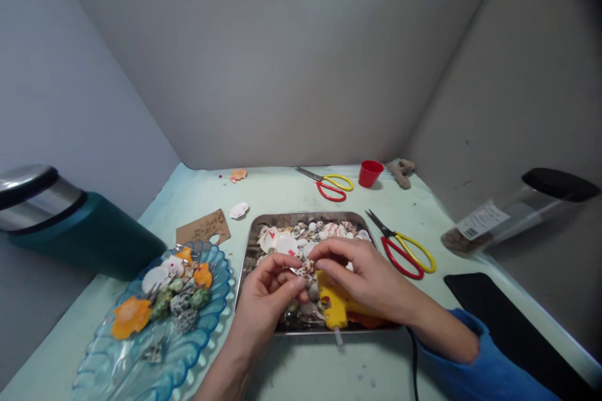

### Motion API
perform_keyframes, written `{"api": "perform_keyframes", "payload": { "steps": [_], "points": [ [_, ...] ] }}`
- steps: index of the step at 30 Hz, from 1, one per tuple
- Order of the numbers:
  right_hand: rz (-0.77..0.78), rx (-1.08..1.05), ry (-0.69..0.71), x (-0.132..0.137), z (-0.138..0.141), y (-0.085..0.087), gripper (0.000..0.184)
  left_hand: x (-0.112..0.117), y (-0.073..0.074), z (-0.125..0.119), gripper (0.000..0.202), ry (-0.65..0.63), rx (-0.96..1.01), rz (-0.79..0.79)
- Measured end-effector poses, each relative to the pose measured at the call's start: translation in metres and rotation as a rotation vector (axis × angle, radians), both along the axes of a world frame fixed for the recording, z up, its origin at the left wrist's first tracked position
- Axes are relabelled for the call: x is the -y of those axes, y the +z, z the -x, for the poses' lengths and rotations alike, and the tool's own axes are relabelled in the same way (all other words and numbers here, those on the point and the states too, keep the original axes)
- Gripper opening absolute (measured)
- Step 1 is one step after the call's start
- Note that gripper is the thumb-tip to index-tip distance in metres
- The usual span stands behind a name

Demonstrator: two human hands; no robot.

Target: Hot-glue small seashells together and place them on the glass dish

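Head view, left hand (270, 291): over metal tray (245, 266), fingertips closed on small shell (303, 270).
Right hand (364, 276): over tray too, fingers narrow on same shell, just above yellow glue gun (335, 312).
Step, by judgement: better to pinch lightly, low over tray.
Tray content: loose shells (305, 232), glue gun at near edge.
Blue glass dish (214, 316): left of tray, holding larger coloured shells (132, 316).

A home craft corner: a table (282, 194) boxed by plain walls, with a shell tray (249, 250), scissors (329, 185) and glue gun (333, 307).
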State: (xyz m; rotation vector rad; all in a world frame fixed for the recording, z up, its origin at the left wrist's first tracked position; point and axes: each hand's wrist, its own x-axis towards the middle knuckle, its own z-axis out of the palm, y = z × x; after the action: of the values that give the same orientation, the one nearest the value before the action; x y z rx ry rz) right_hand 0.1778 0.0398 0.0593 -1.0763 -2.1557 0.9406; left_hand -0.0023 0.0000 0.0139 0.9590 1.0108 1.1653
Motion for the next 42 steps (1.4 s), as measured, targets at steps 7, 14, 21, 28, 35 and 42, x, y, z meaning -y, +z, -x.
{"api": "perform_keyframes", "payload": {
  "steps": [7, 14, 21, 28, 35, 42],
  "points": [
    [-0.007, 0.035, 0.028, 0.001, 0.002, 0.002, 0.015, 0.0, -0.001, -0.001, 0.023, 0.025, -0.012, -0.043],
    [-0.066, 0.029, 0.023, 0.002, 0.001, -0.001, 0.008, -0.001, 0.001, -0.003, 0.025, 0.031, -0.024, -0.028],
    [-0.098, 0.0, 0.062, 0.003, 0.002, 0.003, 0.013, -0.001, 0.003, -0.005, 0.027, 0.092, 0.014, -0.037],
    [-0.251, 0.124, 0.042, 0.005, 0.003, 0.002, 0.014, -0.002, 0.005, -0.007, 0.027, 0.146, 0.054, -0.034],
    [-0.287, 0.3, 0.042, 0.009, 0.014, 0.012, 0.015, 0.0, 0.004, -0.006, 0.031, 0.166, 0.094, -0.038],
    [-0.346, 0.391, 0.026, 0.01, 0.021, 0.015, 0.012, 0.0, 0.002, -0.006, 0.028, 0.15, 0.099, -0.078]
  ]
}}
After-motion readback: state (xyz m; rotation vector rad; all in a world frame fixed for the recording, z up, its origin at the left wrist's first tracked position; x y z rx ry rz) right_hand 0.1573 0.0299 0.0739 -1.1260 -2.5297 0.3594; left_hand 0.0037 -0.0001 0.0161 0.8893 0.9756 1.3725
